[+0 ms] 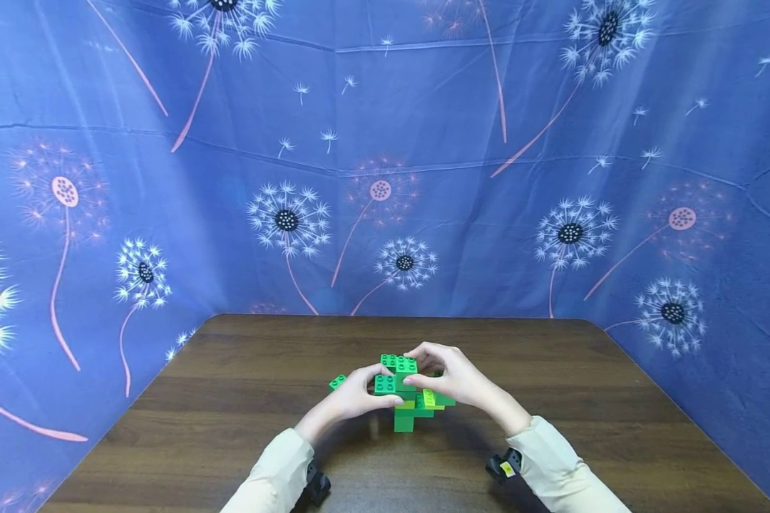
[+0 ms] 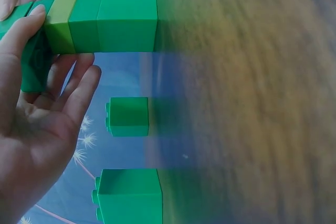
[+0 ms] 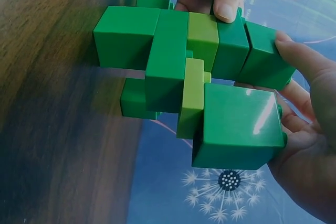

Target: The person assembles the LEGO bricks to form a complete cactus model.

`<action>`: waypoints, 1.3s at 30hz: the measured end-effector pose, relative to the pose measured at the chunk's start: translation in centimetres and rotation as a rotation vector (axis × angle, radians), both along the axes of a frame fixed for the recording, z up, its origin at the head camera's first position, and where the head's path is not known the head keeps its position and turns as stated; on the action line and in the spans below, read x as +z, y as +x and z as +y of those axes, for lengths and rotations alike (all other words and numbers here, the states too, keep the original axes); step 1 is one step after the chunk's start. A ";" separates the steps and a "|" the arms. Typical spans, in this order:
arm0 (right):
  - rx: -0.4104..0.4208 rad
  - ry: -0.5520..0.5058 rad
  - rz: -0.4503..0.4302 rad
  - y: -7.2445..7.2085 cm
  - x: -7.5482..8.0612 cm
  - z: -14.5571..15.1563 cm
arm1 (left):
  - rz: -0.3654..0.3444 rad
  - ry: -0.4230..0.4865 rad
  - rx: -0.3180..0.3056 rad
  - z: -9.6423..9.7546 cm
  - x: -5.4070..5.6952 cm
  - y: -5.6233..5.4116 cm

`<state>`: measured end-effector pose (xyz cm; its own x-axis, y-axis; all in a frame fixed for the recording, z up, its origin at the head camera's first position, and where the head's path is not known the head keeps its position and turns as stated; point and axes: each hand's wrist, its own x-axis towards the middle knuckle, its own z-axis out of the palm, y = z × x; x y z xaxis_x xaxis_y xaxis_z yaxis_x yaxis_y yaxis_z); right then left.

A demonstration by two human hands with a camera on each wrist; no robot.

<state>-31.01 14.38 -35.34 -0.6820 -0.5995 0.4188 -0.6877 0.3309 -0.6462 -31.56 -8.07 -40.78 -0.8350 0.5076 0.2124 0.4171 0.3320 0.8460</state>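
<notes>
The green-and-lime block structure (image 3: 169, 59) stands on the table (image 1: 244, 442), the left hand (image 1: 351, 396) gripping its upper part between thumb and fingers, the right hand (image 1: 458, 377) pinching the top block (image 3: 265, 55). That block sits slightly askew, gapped; uneven pressure could likely topple the narrow-based stack.

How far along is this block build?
Done: a green-and-lime block structure is joined. In hand: the left hand holds it while the right hand pinches the top green block, apparently not quite flush. Possibly left: loose green blocks nearby.
</notes>
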 end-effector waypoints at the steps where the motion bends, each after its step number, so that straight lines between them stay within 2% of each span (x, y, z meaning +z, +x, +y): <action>1: -0.001 0.001 0.000 0.0 0.0 0.0 | -0.001 0.004 0.000 0.0 0.0 0.0; 9: -0.007 0.006 0.021 0.2 0.1 -0.4 | 0.005 -0.009 0.016 -0.1 0.1 0.0; 13: -0.022 0.025 0.041 1.1 0.9 -0.7 | 0.017 -0.028 0.032 0.0 0.3 0.3; 15: -0.027 0.038 0.032 1.8 1.7 -0.9 | 0.019 -0.029 0.036 0.1 0.6 0.6; 18: -0.031 0.061 0.021 2.6 2.8 -1.1 | 0.020 -0.020 0.027 0.1 1.7 1.4; 21: -0.032 0.070 0.024 2.6 3.0 -1.1 | 0.005 -0.004 0.014 0.0 2.5 2.0; 22: -0.033 0.071 0.027 2.4 2.8 -1.1 | 0.001 -0.003 0.014 0.1 2.5 1.9; 29: -0.028 0.064 0.037 0.2 0.4 -0.4 | 0.001 -0.040 0.035 0.1 0.6 0.4; 39: -0.015 0.061 0.073 -0.3 0.0 -0.1 | 0.047 -0.067 0.018 -0.2 0.5 0.2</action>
<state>-31.34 14.30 -35.37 -0.6604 -0.6155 0.4302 -0.7266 0.3790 -0.5731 -31.36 -8.28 -40.26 -0.8339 0.5072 0.2177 0.4492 0.3946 0.8015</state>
